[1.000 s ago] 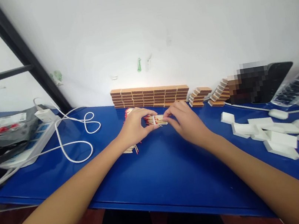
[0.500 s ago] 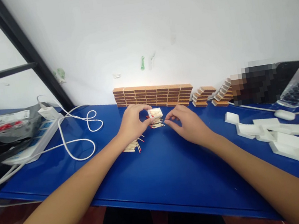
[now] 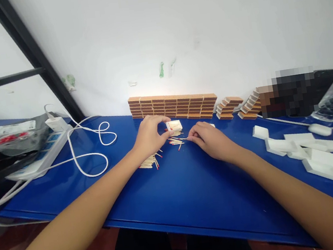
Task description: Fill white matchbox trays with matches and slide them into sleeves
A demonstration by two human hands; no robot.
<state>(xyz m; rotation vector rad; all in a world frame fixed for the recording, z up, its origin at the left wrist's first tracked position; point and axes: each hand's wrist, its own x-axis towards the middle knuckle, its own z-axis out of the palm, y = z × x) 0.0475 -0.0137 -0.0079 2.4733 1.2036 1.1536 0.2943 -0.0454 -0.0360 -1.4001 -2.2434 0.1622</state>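
Right hand (image 3: 208,139) farther from matchbox tray (image 3: 179,123), tray's end in left grip (image 3: 149,134).

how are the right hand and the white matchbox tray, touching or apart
Apart: the head view shows blue tabletop between the right hand and the white matchbox tray.

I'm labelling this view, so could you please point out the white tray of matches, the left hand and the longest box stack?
White tray (image 3: 180,124), head view: right end.
Left hand (image 3: 149,135), head view: its back.
Longest box stack (image 3: 174,107), head view: middle of the front.
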